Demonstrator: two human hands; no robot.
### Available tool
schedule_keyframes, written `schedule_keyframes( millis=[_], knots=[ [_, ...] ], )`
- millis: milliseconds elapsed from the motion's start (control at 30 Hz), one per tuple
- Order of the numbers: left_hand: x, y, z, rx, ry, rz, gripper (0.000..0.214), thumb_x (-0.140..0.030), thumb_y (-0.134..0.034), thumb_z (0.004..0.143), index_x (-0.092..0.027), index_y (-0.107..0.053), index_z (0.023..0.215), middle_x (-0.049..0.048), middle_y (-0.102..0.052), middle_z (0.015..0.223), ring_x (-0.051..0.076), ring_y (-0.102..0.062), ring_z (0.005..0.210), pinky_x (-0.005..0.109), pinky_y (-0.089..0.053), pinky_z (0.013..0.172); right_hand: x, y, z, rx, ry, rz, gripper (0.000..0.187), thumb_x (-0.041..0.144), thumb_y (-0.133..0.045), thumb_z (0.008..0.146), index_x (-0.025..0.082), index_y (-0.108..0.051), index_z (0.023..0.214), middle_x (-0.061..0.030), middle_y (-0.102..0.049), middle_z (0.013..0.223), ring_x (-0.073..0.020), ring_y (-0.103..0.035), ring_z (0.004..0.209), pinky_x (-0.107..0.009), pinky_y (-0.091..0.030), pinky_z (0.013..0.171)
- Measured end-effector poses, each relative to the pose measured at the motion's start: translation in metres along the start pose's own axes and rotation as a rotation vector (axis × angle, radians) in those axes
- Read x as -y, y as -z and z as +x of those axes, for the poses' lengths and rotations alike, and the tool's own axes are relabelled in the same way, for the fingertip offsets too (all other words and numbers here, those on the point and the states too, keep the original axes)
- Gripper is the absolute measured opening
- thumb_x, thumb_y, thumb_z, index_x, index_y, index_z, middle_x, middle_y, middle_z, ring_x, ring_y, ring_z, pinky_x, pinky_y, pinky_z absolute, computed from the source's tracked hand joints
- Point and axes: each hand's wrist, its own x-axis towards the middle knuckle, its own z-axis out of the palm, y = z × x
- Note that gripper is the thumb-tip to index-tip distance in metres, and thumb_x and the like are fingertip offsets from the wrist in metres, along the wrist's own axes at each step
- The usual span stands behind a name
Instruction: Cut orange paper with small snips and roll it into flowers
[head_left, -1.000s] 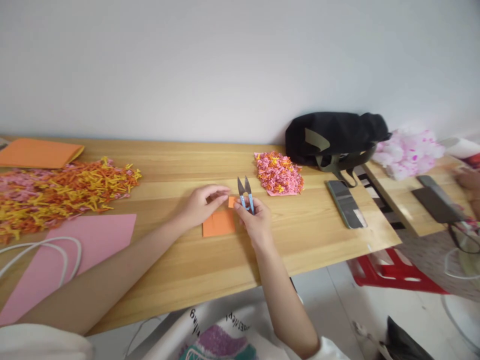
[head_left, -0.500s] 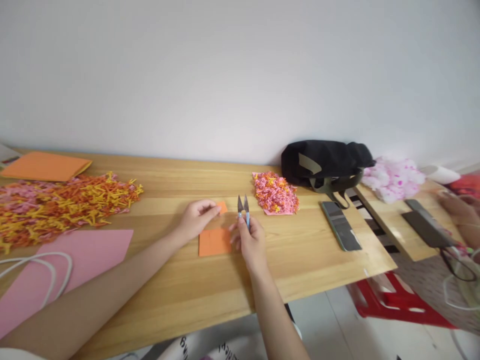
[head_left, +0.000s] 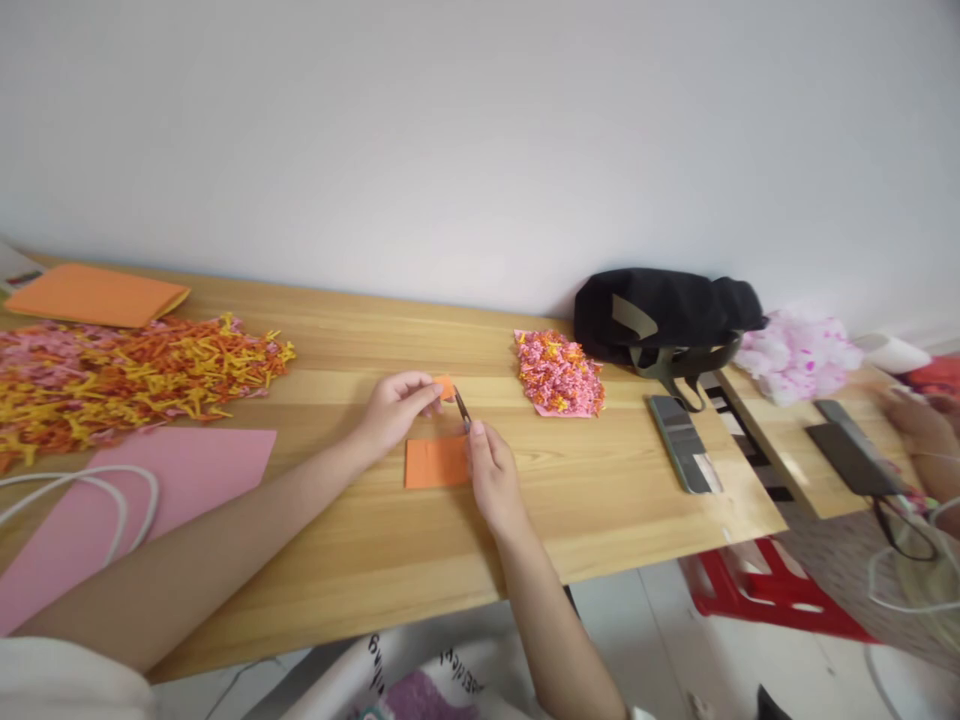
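Between the thumb and fingers of my left hand point(head_left: 399, 412) is a small orange piece of paper point(head_left: 445, 387). My right hand point(head_left: 493, 475) is closed round thread snips point(head_left: 462, 408), whose blades point up and left and meet the edge of that piece. Whether the blades are parted is too small to tell. Below both hands, a larger orange paper rectangle point(head_left: 436, 464) lies on the wooden table point(head_left: 360, 560), its right end partly behind my right fingers.
A heap of pink, orange and yellow bits point(head_left: 150, 375) lies left, near folded orange paper point(head_left: 97, 295), a pink sheet point(head_left: 217, 470) and a white cable point(head_left: 124, 500). To the right are a smaller heap point(head_left: 560, 372), a black bag point(head_left: 660, 315), a phone point(head_left: 682, 440) and another person's hand point(head_left: 919, 415).
My right hand has brought the snips, earlier upright with parted blades, left to the small orange piece. My left hand keeps its hold. The view has shifted slightly.
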Motion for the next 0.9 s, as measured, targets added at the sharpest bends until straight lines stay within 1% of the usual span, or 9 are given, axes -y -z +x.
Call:
schedule_keyframes(
  millis=[133,233,367,667,900],
  knots=[
    [0.000,-0.001,-0.001,0.011,0.014,-0.007,0.020,-0.035,-0.067,0.071,-0.016,-0.069,0.066,0.0016,-0.066,0.058,0.013,-0.056,0.056,0.026,-0.046,0.059,0.004,-0.002,-0.001,0.023,0.009,-0.082,0.040,0.053,-0.037,0.093,0.021,-0.055,0.076,0.0020,-0.049,0.062,-0.0144,-0.046,0.058,-0.027,-0.035,0.057],
    [-0.002,-0.003,-0.002,0.006,0.011,-0.004,0.020,-0.033,-0.068,0.070,-0.016,-0.065,0.061,0.0009,-0.065,0.057,0.012,-0.056,0.055,0.026,-0.046,0.059,0.007,-0.003,-0.002,0.006,0.031,-0.153,0.038,0.051,-0.033,0.093,0.023,-0.049,0.072,0.0014,-0.049,0.062,-0.0154,-0.046,0.058,-0.028,-0.034,0.058],
    [-0.004,-0.004,-0.002,0.000,0.013,-0.001,0.019,-0.033,-0.068,0.070,-0.016,-0.065,0.061,0.0006,-0.065,0.057,0.012,-0.056,0.056,0.026,-0.046,0.059,0.009,-0.004,-0.003,0.011,0.052,-0.218,0.037,0.049,-0.028,0.094,0.024,-0.043,0.071,0.0008,-0.048,0.061,-0.0164,-0.046,0.057,-0.029,-0.033,0.058],
    [0.000,-0.003,-0.003,-0.026,-0.013,0.011,0.020,-0.033,-0.069,0.069,-0.017,-0.064,0.059,0.0006,-0.064,0.056,0.012,-0.055,0.055,0.026,-0.045,0.058,0.012,-0.007,-0.004,0.004,0.022,-0.287,0.041,0.052,-0.024,0.093,0.024,-0.047,0.074,0.0009,-0.045,0.059,-0.0171,-0.044,0.055,-0.030,-0.033,0.057],
    [-0.001,-0.003,-0.003,-0.017,-0.019,0.022,0.021,-0.034,-0.069,0.070,-0.017,-0.065,0.059,0.0007,-0.064,0.056,0.012,-0.055,0.055,0.026,-0.047,0.058,0.015,-0.007,-0.004,-0.008,0.022,-0.320,0.040,0.049,-0.024,0.094,0.024,-0.049,0.074,0.0004,-0.048,0.058,-0.0172,-0.044,0.054,-0.029,-0.032,0.057]
  ],
)
